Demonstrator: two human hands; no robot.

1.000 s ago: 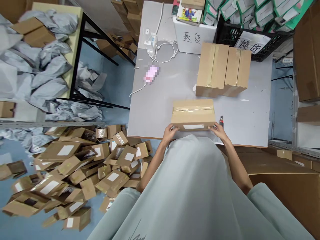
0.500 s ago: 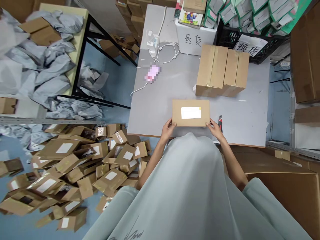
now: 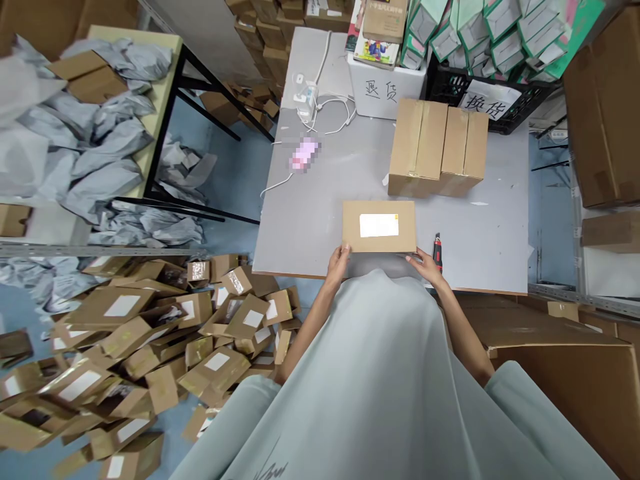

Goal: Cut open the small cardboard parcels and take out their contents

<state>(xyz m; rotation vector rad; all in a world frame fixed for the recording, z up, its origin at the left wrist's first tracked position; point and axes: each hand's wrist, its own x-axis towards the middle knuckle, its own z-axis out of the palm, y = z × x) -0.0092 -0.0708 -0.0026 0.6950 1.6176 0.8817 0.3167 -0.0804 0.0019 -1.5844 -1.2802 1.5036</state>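
A small cardboard box with a white label on its top face is at the near side of the grey table. My left hand grips its near left corner, thumb against the near edge. At the near right corner my right hand has its fingertips on the lower edge, partly hidden under the box. Just right of that hand lies a red and black utility knife, untouched.
Two taped cartons stand behind the box. Farther back are a white bin and a black crate of green-and-white packs. A power strip with cables lies left. Opened boxes cover the floor; grey mailers fill a side table.
The box stays in both hands, almost in place. My right fingers have slid slightly lower along its near edge, and the whole view has shifted a little.
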